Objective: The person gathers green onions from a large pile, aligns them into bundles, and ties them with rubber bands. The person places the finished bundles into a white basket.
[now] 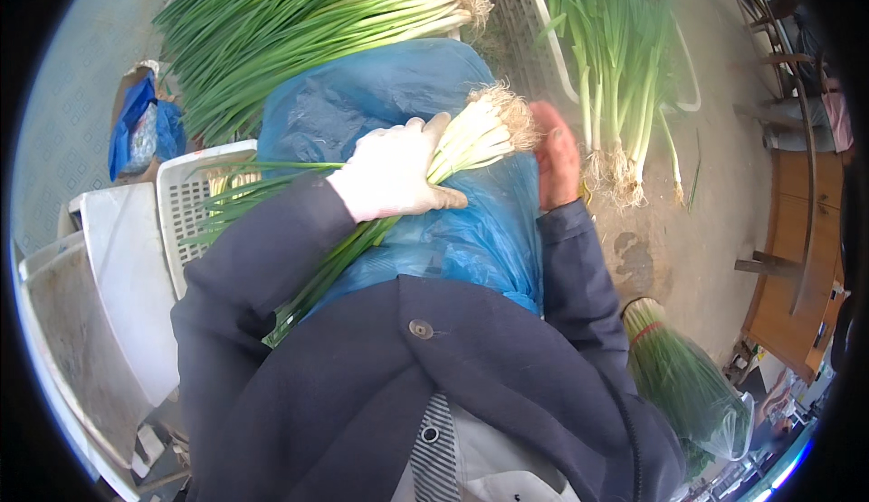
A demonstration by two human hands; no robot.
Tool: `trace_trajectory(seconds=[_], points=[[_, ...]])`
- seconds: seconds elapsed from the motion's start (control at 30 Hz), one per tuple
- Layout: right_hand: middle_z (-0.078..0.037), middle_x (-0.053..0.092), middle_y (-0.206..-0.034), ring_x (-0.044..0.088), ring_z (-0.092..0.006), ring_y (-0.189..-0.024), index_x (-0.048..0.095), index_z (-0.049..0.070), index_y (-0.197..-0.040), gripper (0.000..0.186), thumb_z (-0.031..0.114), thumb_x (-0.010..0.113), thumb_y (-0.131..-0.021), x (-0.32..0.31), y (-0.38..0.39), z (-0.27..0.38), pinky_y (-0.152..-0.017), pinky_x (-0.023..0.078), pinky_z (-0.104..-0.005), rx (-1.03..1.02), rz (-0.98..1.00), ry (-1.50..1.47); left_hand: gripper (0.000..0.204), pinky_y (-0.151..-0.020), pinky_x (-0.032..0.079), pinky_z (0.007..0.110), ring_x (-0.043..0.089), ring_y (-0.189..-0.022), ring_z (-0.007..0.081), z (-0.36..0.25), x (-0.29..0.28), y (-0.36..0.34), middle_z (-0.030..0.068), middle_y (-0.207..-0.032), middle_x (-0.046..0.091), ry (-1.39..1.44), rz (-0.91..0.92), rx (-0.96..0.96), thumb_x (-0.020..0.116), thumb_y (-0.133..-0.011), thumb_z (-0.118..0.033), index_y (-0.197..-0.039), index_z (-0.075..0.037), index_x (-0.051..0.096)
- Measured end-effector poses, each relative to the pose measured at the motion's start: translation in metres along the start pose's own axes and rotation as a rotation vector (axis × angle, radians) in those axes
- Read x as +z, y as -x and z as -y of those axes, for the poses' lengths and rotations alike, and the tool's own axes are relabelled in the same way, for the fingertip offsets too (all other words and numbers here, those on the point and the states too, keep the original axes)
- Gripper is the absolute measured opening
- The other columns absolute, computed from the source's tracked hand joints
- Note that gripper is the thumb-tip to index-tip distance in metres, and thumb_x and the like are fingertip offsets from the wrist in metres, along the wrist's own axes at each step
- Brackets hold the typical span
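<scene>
The left hand [394, 172], in a white glove, was wrapped around a bunch of green onions [472, 147] and held it tight. The right hand [557, 162] had no glove. It was up close to the hairy roots [509, 114], but it was blurry, so one cannot tell if its fingers pinched the roots or were just beside them.

The bunch was over the person's lap, on top of a blue plastic sheet [453, 253]. It lay on a slant. Its roots pointed to the upper right, and its long green leaves [312, 289] ran down to the lower left. The left sleeve [272, 239] hid the middle of the leaves. Some came out above the sleeve and some below it, and the jacket [353, 375] hid part of the low ones.

To the left was a white crate [176, 196] with holes, partly covered by leaves. Past the lap lay a big pile of green onions [308, 49], cut off by the top edge. More onions [620, 67] lay at the upper right, a bit blurry. A tied bundle [661, 366] with a red band [645, 332] was at the lower right, partly inside a clear bag [731, 428].
</scene>
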State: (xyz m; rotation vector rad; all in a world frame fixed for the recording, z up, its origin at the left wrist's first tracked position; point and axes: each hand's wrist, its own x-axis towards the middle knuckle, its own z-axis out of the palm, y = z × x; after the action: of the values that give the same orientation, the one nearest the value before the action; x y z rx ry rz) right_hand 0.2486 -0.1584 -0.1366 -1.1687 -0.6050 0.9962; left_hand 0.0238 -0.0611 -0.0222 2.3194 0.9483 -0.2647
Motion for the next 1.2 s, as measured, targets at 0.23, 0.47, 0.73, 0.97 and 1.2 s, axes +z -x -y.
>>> trace_trajectory(seconds=[0.23,0.47,0.73,0.97,1.2], points=[[-0.013,0.065,-0.115,0.062,-0.0175,-0.103,0.053,-0.006,-0.131,0.046,0.028,0.054,-0.099,0.065,-0.017,-0.009,-0.09,0.048,-0.0284,-0.142,0.024,-0.094,0.082,-0.087,0.05,0.046,0.063,-0.099,0.041,-0.004,0.005,-0.006,0.0251,-0.11,0.063,0.072,-0.06,0.057,0.075,-0.078,-0.035,-0.139,0.004,0.038],[-0.006,0.066,-0.074,0.062,-0.0128,-0.064,0.064,0.001,-0.085,0.015,0.013,0.06,-0.092,0.094,-0.04,0.024,-0.061,0.05,-0.0257,-0.007,-0.024,-0.296,0.084,-0.082,0.052,0.046,0.063,-0.097,0.0433,-0.003,0.002,0.013,0.0263,-0.113,0.062,0.034,-0.205,0.208,0.078,-0.076,-0.029,-0.14,0.005,0.035],[-0.007,0.066,-0.075,0.063,-0.0144,-0.064,0.064,-0.001,-0.091,0.011,0.01,0.062,-0.091,0.102,-0.037,0.032,-0.061,0.052,-0.0265,-0.093,-0.063,-0.305,0.104,-0.092,0.049,0.044,0.06,-0.109,0.0409,0.01,-0.001,0.037,0.0269,-0.12,0.059,0.211,-0.19,0.161,0.083,-0.065,-0.026,-0.149,0.001,0.027],[-0.003,0.065,-0.075,0.057,-0.0077,-0.063,0.065,-0.001,-0.089,0.011,0.009,0.064,-0.089,0.122,-0.05,0.033,-0.06,0.045,-0.022,-0.175,-0.072,-0.182,0.09,-0.09,0.05,0.044,0.062,-0.105,0.0403,0.032,0.007,0.064,0.0243,-0.112,0.063,0.23,-0.181,-0.073,0.079,-0.066,-0.021,-0.143,-0.004,0.036],[-0.012,0.057,-0.131,0.058,-0.0241,-0.112,0.044,0.005,-0.143,0.068,0.053,0.055,-0.094,0.143,-0.101,0.077,-0.095,0.046,-0.0402,-0.147,0.276,-0.114,0.069,-0.09,0.049,0.03,0.061,-0.097,0.0148,0.056,-0.069,0.062,0.0071,-0.109,0.065,0.798,-0.23,-0.06,0.08,-0.068,-0.012,-0.131,0.001,0.052]])
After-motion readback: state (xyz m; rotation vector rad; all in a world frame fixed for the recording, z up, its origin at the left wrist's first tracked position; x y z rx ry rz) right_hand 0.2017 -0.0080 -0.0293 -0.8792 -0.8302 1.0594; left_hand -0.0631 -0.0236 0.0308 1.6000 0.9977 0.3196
